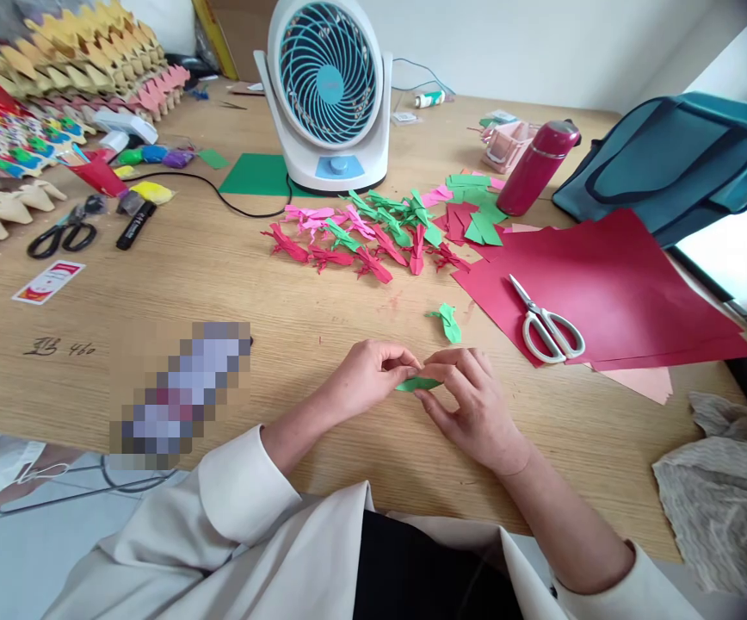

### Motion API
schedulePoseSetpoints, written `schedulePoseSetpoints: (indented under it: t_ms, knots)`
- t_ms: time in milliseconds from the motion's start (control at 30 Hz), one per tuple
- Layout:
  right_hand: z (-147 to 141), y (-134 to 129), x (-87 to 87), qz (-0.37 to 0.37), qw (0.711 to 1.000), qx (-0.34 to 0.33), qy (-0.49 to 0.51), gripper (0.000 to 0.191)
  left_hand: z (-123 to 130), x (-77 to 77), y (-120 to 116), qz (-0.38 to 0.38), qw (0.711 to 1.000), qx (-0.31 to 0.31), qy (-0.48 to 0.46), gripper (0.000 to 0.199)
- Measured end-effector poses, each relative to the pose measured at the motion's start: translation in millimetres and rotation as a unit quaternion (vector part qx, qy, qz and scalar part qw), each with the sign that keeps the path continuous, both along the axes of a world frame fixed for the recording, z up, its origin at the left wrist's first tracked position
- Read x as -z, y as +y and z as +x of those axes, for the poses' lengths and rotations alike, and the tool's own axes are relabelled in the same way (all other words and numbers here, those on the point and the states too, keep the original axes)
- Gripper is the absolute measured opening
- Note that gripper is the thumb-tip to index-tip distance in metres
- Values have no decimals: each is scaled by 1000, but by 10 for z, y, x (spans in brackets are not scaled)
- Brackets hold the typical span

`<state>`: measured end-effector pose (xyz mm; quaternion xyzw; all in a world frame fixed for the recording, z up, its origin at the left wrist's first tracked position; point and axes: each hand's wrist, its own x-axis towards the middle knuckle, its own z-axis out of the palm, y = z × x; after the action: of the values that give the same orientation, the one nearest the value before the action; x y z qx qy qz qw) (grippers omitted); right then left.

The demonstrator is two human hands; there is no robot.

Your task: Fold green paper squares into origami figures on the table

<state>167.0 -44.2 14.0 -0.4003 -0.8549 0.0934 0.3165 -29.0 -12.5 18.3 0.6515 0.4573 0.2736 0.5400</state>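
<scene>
Between my two hands is a small folded piece of green paper, held just above the table near its front edge. My left hand pinches its left end between thumb and fingers. At the other end, my right hand grips it with thumb and index finger, partly covering it. Just beyond my hands lies a green folded paper figure. Farther back, a pile of red, pink and green folded figures spreads across the table. White-handled scissors rest on sheets of red paper to the right.
A fan stands at the back, its cord running left. A red bottle and a teal bag are at right, with a crumpled cloth nearer. Black scissors, a marker and a blurred-out object lie left.
</scene>
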Motion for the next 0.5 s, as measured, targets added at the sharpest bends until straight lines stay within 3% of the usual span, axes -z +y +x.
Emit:
schedulePoseSetpoints:
  t_ms: [167,300,500]
  knots:
    - [18,11,19,27,994,-2,-110,16,-14,28,22,25,999,-14,34,16]
    - [21,8,16,65,986,-4,-155,7,2,-20,15,42,997,-27,64,10]
    - [-12,-22,47,95,978,-34,-181,10,8,-31,1,144,976,8,163,17]
